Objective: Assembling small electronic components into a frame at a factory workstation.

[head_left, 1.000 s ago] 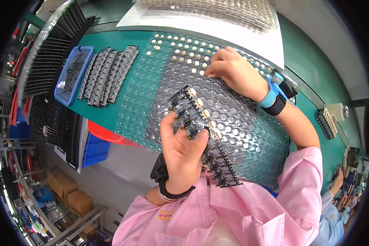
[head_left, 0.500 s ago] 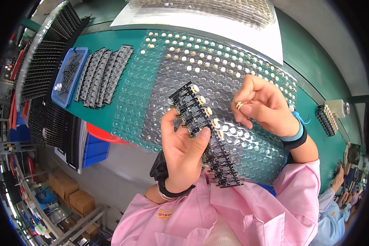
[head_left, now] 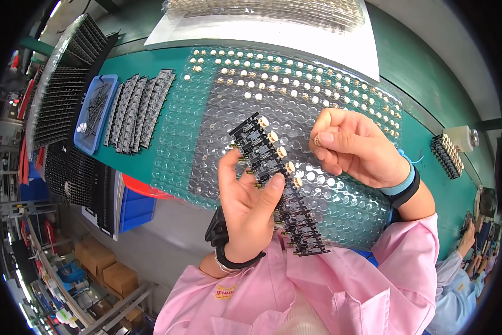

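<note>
Black circuit-board strip [head_left: 276, 184] sits at the centre of the frame, slanting from upper left to lower right, and you grip it in your left hand [head_left: 250, 204], with the thumb across its face and the fingers curled behind. Five small white caps [head_left: 279, 152] are seated along the strip's upper right edge; the sockets below them show none.

Your right hand [head_left: 354, 146] hovers just right of the strip's upper end, fingers curled almost shut, thumb and forefinger pinched on one tiny pale part [head_left: 316, 140]; what it is, you cannot tell at this size.

Behind both hands lies one clear blister tray [head_left: 189, 139] on the green bench [head_left: 429, 145], with several rows of white caps in its upper pockets. At upper left one blue bin [head_left: 94, 114] holds dark loose parts, and about five more black strips [head_left: 139, 109] lie beside it.
</note>
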Demonstrator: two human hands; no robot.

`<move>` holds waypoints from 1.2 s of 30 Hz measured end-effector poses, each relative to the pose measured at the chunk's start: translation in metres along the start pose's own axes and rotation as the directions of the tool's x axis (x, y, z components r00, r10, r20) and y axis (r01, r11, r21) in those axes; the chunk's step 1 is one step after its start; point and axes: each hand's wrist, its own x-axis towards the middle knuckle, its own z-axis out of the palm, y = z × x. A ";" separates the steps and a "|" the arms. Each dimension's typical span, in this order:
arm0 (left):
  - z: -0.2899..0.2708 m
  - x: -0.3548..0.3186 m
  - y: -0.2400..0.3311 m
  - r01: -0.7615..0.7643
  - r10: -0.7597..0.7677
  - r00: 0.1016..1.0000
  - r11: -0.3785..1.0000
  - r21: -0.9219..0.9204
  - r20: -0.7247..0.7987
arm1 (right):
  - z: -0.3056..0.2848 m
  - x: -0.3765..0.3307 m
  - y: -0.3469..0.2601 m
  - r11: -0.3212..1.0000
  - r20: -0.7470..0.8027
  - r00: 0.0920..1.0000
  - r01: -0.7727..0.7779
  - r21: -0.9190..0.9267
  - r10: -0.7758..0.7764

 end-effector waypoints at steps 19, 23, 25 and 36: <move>0.003 0.005 0.003 -0.041 0.037 0.997 0.998 -0.048 -0.073 | 0.005 -0.006 0.004 0.962 0.199 0.978 0.115 -0.249 -0.065; 0.001 0.005 0.003 -0.037 0.033 0.996 0.998 -0.050 -0.084 | 0.014 -0.012 0.006 0.946 0.128 0.986 0.143 -0.291 -0.109; 0.000 0.005 0.003 -0.033 0.030 0.995 0.999 -0.036 -0.093 | 0.014 -0.012 0.007 0.940 0.142 0.982 0.161 -0.300 -0.123; 0.002 0.003 -0.001 -0.063 0.062 0.995 0.998 -0.011 -0.081 | 0.013 -0.014 0.010 0.900 0.189 0.956 0.276 -0.338 -0.223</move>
